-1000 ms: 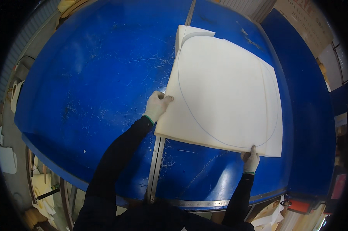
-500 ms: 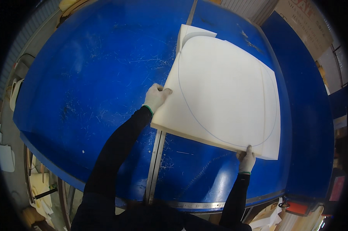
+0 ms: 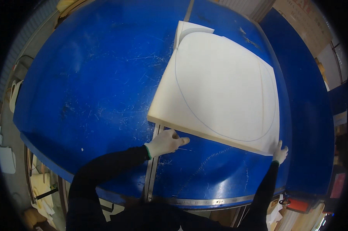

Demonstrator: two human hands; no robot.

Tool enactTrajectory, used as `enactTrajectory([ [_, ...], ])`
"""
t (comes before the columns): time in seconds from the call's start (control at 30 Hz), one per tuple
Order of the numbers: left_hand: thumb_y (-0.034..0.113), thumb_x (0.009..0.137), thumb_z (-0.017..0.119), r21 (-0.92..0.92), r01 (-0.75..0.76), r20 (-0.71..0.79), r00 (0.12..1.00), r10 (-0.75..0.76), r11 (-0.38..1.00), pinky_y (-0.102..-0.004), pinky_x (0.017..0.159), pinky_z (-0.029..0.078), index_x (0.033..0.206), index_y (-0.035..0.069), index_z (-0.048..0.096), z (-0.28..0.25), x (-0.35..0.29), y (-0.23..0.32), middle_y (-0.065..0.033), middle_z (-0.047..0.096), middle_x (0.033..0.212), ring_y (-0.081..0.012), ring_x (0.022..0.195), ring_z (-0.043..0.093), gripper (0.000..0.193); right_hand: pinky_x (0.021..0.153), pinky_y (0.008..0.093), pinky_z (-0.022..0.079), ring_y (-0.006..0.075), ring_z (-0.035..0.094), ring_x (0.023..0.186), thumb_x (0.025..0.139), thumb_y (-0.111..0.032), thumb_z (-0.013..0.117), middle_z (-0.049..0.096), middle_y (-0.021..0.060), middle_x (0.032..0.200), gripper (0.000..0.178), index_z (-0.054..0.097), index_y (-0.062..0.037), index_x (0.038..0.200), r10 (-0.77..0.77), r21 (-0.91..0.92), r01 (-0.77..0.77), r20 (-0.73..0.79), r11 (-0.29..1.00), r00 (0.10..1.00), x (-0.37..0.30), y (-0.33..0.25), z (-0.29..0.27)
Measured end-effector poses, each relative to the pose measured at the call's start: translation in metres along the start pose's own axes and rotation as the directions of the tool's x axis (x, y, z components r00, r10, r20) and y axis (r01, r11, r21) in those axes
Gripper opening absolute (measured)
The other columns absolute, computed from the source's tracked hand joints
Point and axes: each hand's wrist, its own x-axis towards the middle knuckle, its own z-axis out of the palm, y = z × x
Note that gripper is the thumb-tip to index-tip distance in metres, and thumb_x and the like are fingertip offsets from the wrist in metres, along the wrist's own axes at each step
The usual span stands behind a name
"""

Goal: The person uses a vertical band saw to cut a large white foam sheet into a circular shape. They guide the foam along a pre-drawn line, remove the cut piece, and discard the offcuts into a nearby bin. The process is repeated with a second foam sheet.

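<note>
A thick, off-white foam slab (image 3: 224,88) lies on the blue tabletop, with a rounded outline drawn on its upper face. At its far left end sits a smaller white foam piece (image 3: 183,27) with a curved cut edge. My left hand (image 3: 167,143), in a white glove, is just in front of the slab's near left edge, apart from it, fingers loosely bent and holding nothing. My right hand (image 3: 280,152), also gloved, is beside the slab's near right corner with thumb and fingers apart; whether it touches the corner is hard to tell.
The blue table (image 3: 104,77) carries scratches and thin scraps. A metal strip (image 3: 154,165) runs across it under the slab, and a metal ruler edge (image 3: 216,201) lines the near side. A blue panel (image 3: 309,115) stands at right. Foam offcuts (image 3: 41,188) lie below left.
My left hand has let go of the slab's left side and moved nearer me. My right hand has shifted rightward from the near edge to the corner. The slab has moved slightly away.
</note>
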Motion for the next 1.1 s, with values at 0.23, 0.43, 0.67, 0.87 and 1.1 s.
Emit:
enactTrajectory([
  [0.23,0.032,0.096,0.065,-0.762,0.139,-0.181,0.892,-0.413,0.633,-0.0325,0.079,0.057,0.111,0.002,0.062,0.026,0.023,-0.002,-0.0041,0.056,0.09,-0.0137,0.079,0.058,0.034,0.088,0.0435,0.049,0.0383,0.067,0.098,0.099,-0.051,0.05,0.071,0.0236,0.104,0.061,0.069,0.0055,0.111,-0.043,0.26,-0.085,0.451,0.962,0.891,0.051,0.065,0.072],
  [0.43,0.031,0.096,0.063,-0.767,0.104,-0.2,0.899,-0.389,0.634,-0.0344,0.084,0.054,0.116,0.002,0.056,0.024,0.034,-0.008,-0.0077,0.056,0.102,-0.0192,0.089,0.059,0.035,0.076,0.0401,0.049,0.0279,0.065,0.079,0.1,-0.045,0.053,0.07,0.0164,0.085,0.054,0.069,0.0064,0.095,-0.078,0.281,-0.033,0.378,0.959,0.923,0.039,0.067,0.061],
  [0.67,0.032,0.095,0.064,-0.776,0.103,-0.21,0.888,-0.409,0.622,-0.0352,0.083,0.055,0.115,0.001,0.057,0.013,0.046,-0.013,-0.0096,0.058,0.104,-0.0205,0.09,0.061,0.039,0.072,0.0381,0.049,0.0242,0.063,0.077,0.099,-0.043,0.056,0.069,0.014,0.084,0.051,0.07,0.0056,0.098,0.011,0.381,-0.183,0.41,0.906,0.912,0.017,0.062,0.04],
  [0.87,0.034,0.096,0.063,-0.739,0.133,-0.195,0.896,-0.398,0.66,-0.0397,0.097,0.055,0.132,-0.002,0.05,-0.008,0.054,-0.02,-0.0169,0.056,0.124,-0.0284,0.11,0.063,0.053,0.072,0.0355,0.048,0.0212,0.062,0.077,0.1,-0.041,0.057,0.069,0.0118,0.083,0.049,0.07,0.0062,0.098,-0.001,0.36,-0.182,0.453,0.915,0.892,-0.01,0.048,0.029],
  [1.1,0.035,0.092,0.067,-0.734,0.044,-0.346,0.835,-0.428,0.678,-0.0322,0.071,0.056,0.103,-0.003,0.062,-0.018,0.071,-0.028,-0.0079,0.061,0.087,-0.0177,0.076,0.062,0.039,0.068,0.0367,0.048,0.0203,0.06,0.074,0.1,-0.041,0.057,0.067,0.0104,0.081,0.048,0.069,0.0049,0.095,0.021,0.414,-0.234,0.457,0.88,0.889,-0.03,0.042,0.026],
])
